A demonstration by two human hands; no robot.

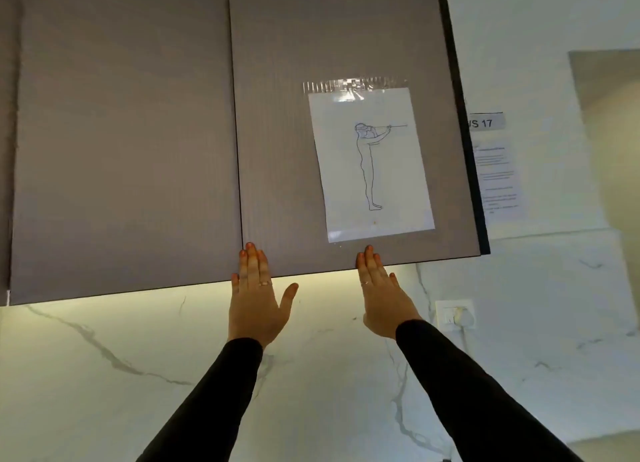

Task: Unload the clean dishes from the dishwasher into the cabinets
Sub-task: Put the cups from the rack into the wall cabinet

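Note:
Two grey upper cabinet doors fill the top of the head view, both closed: the left door (124, 143) and the right door (277, 150). My left hand (258, 297) is raised with straight fingers, its tips over the bottom left corner of the right door. My right hand (382, 295) is held up the same way, fingertips at that door's lower edge. Both hands are flat and hold nothing. No dishes and no dishwasher are in view.
A sheet of paper (372, 163) with a line drawing of a standing figure is taped to the right door. Below the cabinets runs a white marble wall (104, 375) with a socket (455, 314). A sign "S 17" (485, 123) and printed notices (498, 181) hang at right.

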